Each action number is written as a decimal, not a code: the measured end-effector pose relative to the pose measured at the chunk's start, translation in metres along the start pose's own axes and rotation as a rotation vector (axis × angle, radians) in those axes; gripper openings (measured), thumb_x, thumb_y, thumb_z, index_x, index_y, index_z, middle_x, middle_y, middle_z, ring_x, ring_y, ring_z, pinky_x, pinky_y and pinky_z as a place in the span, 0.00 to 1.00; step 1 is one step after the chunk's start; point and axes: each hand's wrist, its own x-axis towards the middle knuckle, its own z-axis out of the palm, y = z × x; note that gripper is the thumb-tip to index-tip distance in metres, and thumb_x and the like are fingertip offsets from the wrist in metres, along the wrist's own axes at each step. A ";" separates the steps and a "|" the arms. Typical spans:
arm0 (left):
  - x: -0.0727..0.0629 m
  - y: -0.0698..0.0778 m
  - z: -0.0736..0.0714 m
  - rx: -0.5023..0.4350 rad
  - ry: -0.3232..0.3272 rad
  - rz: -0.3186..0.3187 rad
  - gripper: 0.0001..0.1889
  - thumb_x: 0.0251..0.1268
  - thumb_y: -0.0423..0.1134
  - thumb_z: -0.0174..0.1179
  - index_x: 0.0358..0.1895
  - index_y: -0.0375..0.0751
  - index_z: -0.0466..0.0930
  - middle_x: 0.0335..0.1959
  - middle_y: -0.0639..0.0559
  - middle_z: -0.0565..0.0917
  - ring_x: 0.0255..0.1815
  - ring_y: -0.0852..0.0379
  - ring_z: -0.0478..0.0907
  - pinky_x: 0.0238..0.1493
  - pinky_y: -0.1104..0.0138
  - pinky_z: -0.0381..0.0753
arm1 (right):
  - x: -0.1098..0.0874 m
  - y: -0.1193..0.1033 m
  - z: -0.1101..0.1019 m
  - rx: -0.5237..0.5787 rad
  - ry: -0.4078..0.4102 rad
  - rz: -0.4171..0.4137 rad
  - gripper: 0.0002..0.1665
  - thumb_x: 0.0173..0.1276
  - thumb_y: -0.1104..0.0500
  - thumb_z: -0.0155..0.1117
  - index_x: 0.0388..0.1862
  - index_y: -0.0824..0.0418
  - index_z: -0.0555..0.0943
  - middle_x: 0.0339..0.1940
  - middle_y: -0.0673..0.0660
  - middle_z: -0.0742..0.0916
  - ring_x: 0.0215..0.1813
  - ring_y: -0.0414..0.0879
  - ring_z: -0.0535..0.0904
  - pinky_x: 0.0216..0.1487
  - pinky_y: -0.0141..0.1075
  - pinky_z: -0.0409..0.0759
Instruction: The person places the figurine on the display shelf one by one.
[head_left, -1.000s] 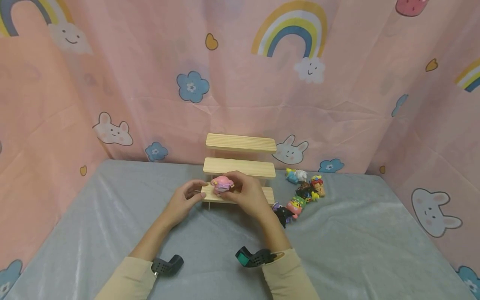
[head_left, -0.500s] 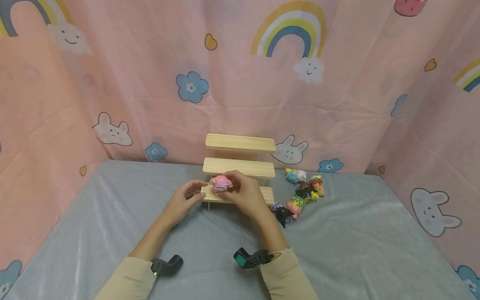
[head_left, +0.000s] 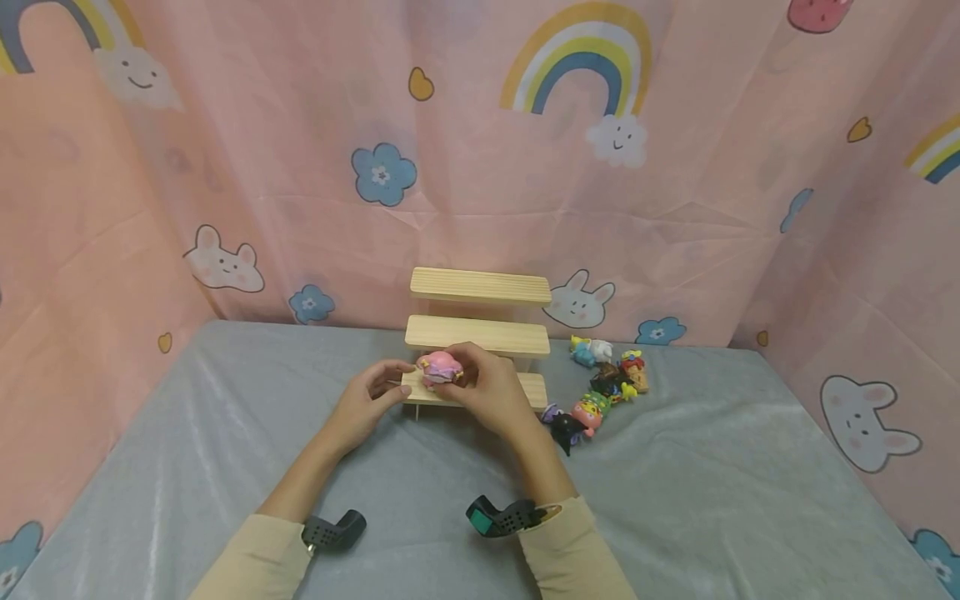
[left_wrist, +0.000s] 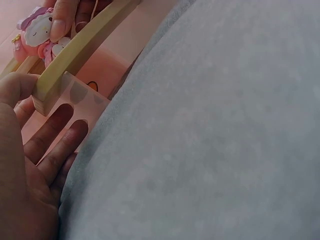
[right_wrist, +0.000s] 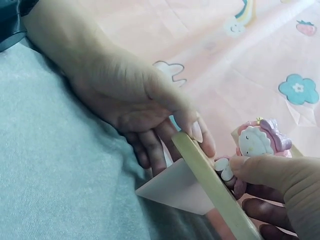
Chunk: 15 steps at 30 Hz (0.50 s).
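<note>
A three-tier wooden display stand (head_left: 480, 335) stands at the back middle of the table, on clear side panels. On the left half of its bottom shelf (head_left: 534, 392) is a small pink figurine (head_left: 439, 368). In the right wrist view the figurine (right_wrist: 255, 142) shows a white face and a purple bow. My right hand (head_left: 491, 390) pinches it low down with thumb and fingers. My left hand (head_left: 366, 402) holds the bottom shelf's left end between thumb and index finger. Its other fingers (left_wrist: 52, 135) extend beside the clear panel.
Several small toy figures (head_left: 592, 408) lie in a curved group on the grey cloth (head_left: 712, 500), right of the stand. Behind everything hangs a pink printed curtain (head_left: 465, 208). Both wrists carry black camera mounts (head_left: 333, 531).
The pink figurine, in my right hand's pinch, has shifted slightly left along the bottom shelf. My left hand stays at the shelf's end.
</note>
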 end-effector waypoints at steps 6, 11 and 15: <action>0.000 0.001 0.001 -0.002 -0.003 -0.004 0.17 0.72 0.38 0.61 0.60 0.37 0.77 0.59 0.38 0.83 0.58 0.45 0.80 0.53 0.71 0.78 | -0.001 0.000 -0.002 -0.015 -0.008 0.008 0.25 0.58 0.56 0.79 0.54 0.54 0.83 0.36 0.50 0.87 0.30 0.41 0.76 0.31 0.30 0.74; 0.000 0.000 0.001 -0.004 -0.003 -0.001 0.17 0.72 0.38 0.61 0.60 0.37 0.77 0.59 0.38 0.83 0.58 0.47 0.79 0.53 0.71 0.78 | -0.001 0.000 -0.002 -0.022 -0.017 0.011 0.25 0.58 0.56 0.79 0.55 0.54 0.83 0.36 0.50 0.87 0.31 0.42 0.75 0.31 0.30 0.73; 0.000 -0.001 0.001 -0.005 -0.001 0.001 0.17 0.72 0.38 0.61 0.61 0.37 0.77 0.59 0.38 0.83 0.57 0.48 0.79 0.53 0.71 0.78 | -0.001 0.000 -0.002 -0.028 -0.031 0.008 0.26 0.59 0.57 0.79 0.57 0.53 0.83 0.37 0.50 0.87 0.31 0.42 0.75 0.32 0.30 0.74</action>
